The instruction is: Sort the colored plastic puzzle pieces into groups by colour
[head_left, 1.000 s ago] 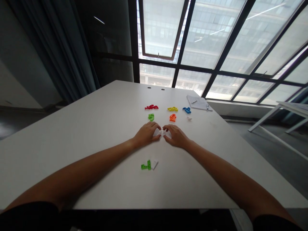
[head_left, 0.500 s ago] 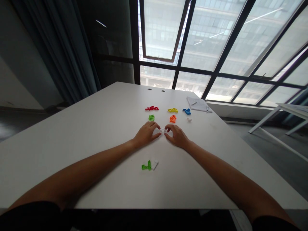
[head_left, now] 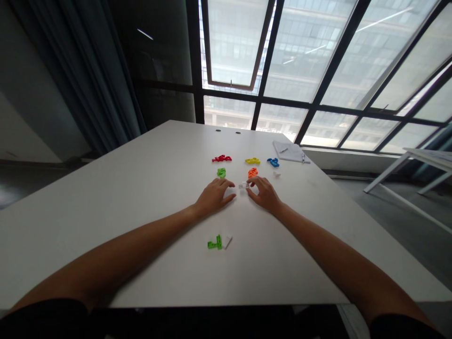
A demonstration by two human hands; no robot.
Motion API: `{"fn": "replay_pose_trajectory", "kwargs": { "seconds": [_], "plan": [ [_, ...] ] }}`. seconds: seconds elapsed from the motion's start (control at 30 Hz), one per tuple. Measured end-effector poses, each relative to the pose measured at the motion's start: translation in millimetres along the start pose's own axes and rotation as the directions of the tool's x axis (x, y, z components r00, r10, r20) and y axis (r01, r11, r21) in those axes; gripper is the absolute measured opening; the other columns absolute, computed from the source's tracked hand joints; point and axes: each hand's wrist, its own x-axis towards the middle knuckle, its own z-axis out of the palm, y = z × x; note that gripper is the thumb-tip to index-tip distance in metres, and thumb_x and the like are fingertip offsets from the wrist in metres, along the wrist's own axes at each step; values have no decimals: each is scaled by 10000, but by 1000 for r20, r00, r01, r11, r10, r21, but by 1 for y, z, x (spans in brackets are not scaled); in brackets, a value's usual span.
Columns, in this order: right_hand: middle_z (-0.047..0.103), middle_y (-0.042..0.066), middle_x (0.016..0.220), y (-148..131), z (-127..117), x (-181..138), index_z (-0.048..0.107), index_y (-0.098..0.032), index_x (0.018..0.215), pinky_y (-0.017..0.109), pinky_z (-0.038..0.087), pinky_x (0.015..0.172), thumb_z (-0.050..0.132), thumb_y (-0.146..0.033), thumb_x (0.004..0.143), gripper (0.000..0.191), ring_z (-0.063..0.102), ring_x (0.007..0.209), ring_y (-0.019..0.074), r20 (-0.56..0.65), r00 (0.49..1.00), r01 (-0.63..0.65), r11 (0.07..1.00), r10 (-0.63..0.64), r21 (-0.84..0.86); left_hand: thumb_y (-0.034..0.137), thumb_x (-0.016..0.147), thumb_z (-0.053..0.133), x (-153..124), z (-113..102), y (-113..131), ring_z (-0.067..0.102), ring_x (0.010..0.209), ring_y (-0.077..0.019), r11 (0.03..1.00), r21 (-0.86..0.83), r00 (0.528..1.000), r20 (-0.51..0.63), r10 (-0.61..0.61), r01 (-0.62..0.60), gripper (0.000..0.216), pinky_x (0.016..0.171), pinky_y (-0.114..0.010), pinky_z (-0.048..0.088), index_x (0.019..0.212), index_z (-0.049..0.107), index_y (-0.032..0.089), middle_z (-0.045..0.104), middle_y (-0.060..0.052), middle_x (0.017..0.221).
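My right hand (head_left: pixel 265 194) pinches the right end of a small white plastic piece (head_left: pixel 242 186) just above or on the table; which of the two I cannot tell. My left hand (head_left: pixel 213 196) rests to the left of the piece, thumb and fingers apart, with a gap between it and the piece. Beyond the hands lie a light green pile (head_left: pixel 221 173) and an orange pile (head_left: pixel 252 173) of small plastic pieces. Nearer to me are dark green pieces (head_left: pixel 215 242) and a white flat piece (head_left: pixel 228 242) beside them.
Farther back on the white table (head_left: pixel 148 188) lie red pieces (head_left: pixel 221 158), yellow pieces (head_left: pixel 252 161) and blue pieces (head_left: pixel 273 162). A white piece (head_left: pixel 277 174) sits at the right. Paper with pens (head_left: pixel 291 151) lies near the right edge. Another table (head_left: pixel 431 157) stands to the right.
My left fingers have come off the white piece. My right hand has shifted slightly right with the piece, which now shows more clearly between the hands.
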Motion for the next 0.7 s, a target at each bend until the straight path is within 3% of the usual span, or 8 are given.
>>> {"fn": "replay_pose_trajectory", "kwargs": {
  "seconds": [0.13,0.3,0.53,0.63,0.7],
  "plan": [
    [700,85,973,51,-19,-10,617,-183,1049,384,463,855,571,-235,912,153,657,842,232,-74,977,-210,961,199,-181,368,967,593,-1,1,-1,584,1125,-286,1000,14,999,24,20,-21,259,995,-447,479,1178,645,226,679,-84,1164],
    [726,108,1003,99,-41,-28,654,-171,1039,379,419,880,595,-240,869,193,648,928,267,-12,887,-424,802,462,-420,334,953,593,-1,2,-1,592,1098,-279,999,29,998,58,39,-41,225,984,-438,488,1131,675,224,694,-73,1141],
    [732,127,1044,103,-41,-31,650,-171,1105,382,392,854,601,-279,886,249,631,991,301,-21,743,-564,609,669,-558,289,946,568,-1,1,1,610,1061,-261,997,28,994,84,66,-68,187,966,-421,493,1057,705,225,718,-62,1079],
    [713,155,1097,99,-43,-29,618,-146,1165,398,387,861,597,-255,885,301,619,1007,316,-123,740,-602,570,661,-559,294,949,568,-1,1,1,613,1049,-259,997,36,994,86,68,-72,187,962,-416,492,1054,705,222,722,-60,1062],
    [704,161,1102,92,-44,-25,619,-140,1152,412,383,881,572,-225,893,277,610,1015,315,-155,793,-568,625,589,-535,300,961,557,-1,0,1,614,1048,-257,996,41,994,85,71,-74,191,965,-412,488,1051,705,219,724,-62,1054]
  ]
}}
